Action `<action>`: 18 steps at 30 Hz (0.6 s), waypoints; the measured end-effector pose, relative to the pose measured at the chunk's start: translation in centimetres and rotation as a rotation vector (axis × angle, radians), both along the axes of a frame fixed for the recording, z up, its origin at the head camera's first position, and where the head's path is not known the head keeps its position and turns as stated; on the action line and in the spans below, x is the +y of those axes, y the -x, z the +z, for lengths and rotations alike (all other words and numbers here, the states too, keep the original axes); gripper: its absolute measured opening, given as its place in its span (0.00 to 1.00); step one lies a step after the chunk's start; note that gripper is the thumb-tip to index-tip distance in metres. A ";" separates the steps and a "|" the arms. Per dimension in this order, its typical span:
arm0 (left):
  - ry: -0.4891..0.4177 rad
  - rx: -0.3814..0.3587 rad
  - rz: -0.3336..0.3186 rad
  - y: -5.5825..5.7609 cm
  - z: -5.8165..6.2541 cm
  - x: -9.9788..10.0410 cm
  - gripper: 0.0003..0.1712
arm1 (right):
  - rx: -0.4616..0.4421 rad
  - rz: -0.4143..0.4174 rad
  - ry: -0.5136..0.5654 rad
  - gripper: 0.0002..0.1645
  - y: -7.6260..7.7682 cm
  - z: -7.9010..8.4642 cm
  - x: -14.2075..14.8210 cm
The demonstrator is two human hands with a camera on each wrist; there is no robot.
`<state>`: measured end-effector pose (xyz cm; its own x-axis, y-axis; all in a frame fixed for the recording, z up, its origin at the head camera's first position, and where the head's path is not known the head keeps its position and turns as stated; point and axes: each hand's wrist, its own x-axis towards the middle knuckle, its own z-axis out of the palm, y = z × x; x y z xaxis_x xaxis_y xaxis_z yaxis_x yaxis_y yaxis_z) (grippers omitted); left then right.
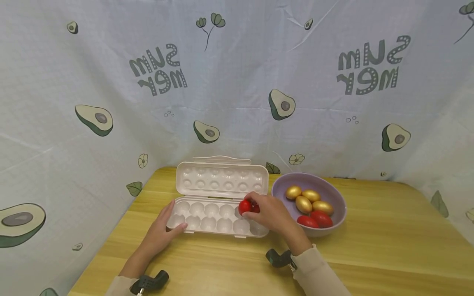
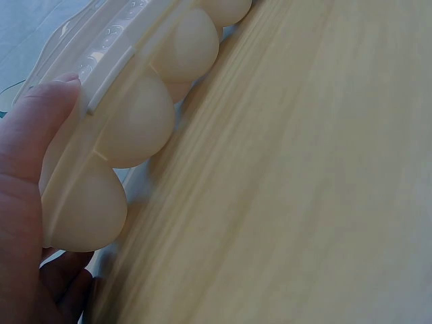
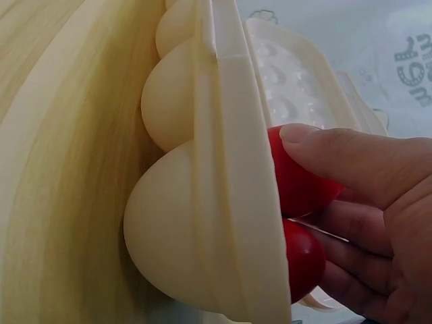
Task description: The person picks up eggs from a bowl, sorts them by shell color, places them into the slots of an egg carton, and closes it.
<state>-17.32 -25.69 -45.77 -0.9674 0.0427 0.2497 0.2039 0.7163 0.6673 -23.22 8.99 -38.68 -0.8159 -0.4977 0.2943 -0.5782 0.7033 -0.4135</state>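
A cream plastic egg carton (image 1: 208,231) lies with its lid (image 1: 222,177) raised at the back. My left hand (image 1: 161,231) grips the carton's left end, thumb over the front rim and fingers around the end, as the left wrist view shows. My right hand (image 1: 272,211) pinches a red egg (image 1: 245,207) at the back row, second cup from the right. A second red egg (image 3: 304,260) sits beside it in the right end cup, partly covered by my fingers in the head view. The other cups hold nothing.
A purple bowl (image 1: 338,193) stands right of the carton, close behind my right hand. It holds several gold eggs (image 1: 303,204) and two red eggs (image 1: 321,219). A patterned curtain (image 1: 237,102) hangs behind the wooden table (image 1: 385,230).
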 end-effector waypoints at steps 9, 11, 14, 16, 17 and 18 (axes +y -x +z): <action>0.003 0.002 0.002 0.0 0.0 0.0 0.52 | 0.075 -0.019 -0.045 0.14 0.2 -0.3 -0.2; 0.001 0.001 0.001 0.0 -0.1 -0.1 0.52 | 0.085 -0.024 -0.047 0.11 0.3 -0.4 -0.3; -0.003 0.000 0.000 0.0 0.0 0.0 0.52 | 0.073 -0.035 -0.043 0.09 0.3 -0.4 -0.3; -0.002 -0.003 -0.001 0.0 0.0 0.0 0.52 | 0.066 -0.038 -0.041 0.09 0.3 -0.4 -0.3; 0.002 -0.006 0.000 0.0 0.0 0.0 0.52 | 0.064 -0.040 -0.043 0.09 0.2 -0.4 -0.3; 0.004 -0.008 0.000 0.0 0.0 0.0 0.52 | 0.064 -0.042 -0.044 0.09 0.2 -0.4 -0.3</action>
<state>-17.31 -25.71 -45.80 -0.9693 0.0439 0.2418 0.1987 0.7190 0.6661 -23.43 8.67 -39.05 -0.8167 -0.4770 0.3249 -0.5719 0.7443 -0.3448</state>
